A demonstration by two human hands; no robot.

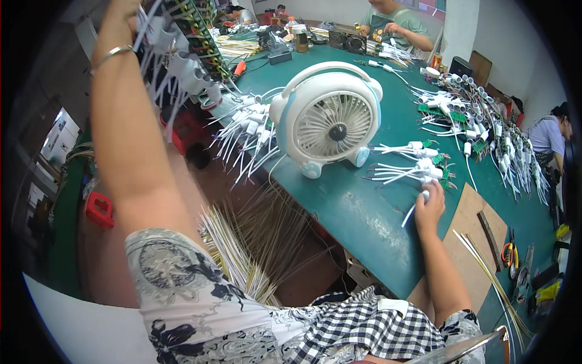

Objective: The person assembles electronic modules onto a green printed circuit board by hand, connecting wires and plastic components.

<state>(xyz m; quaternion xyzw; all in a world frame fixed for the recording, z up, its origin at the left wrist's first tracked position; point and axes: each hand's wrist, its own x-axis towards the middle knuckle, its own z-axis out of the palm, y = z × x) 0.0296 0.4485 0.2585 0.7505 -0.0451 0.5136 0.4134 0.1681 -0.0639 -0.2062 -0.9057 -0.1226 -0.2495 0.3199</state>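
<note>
My right hand (430, 209) is closed round a white cylindrical cable connector (425, 195) at the table's near side; a short white cable sticks out below it. Just beyond the fingers lies a bunch of similar white connectors (418, 170) with green circuit boards and loose wire ends. My left arm reaches far up, its hand (123, 18) cut off by the upper edge, fingers mostly out of sight. Beside that hand, white connectors with dangling cables (182, 67) hang at a rack (209, 45) strung with green, red and yellow parts. Whether the left hand grips any is unclear.
A white fan (330, 121) stands on the green table (357, 209), with a cable heap (248, 121) at its left. More cables (461, 109) pile up at right, near a brown board (479, 212) and pliers (510, 252). A co-worker (403, 27) sits across.
</note>
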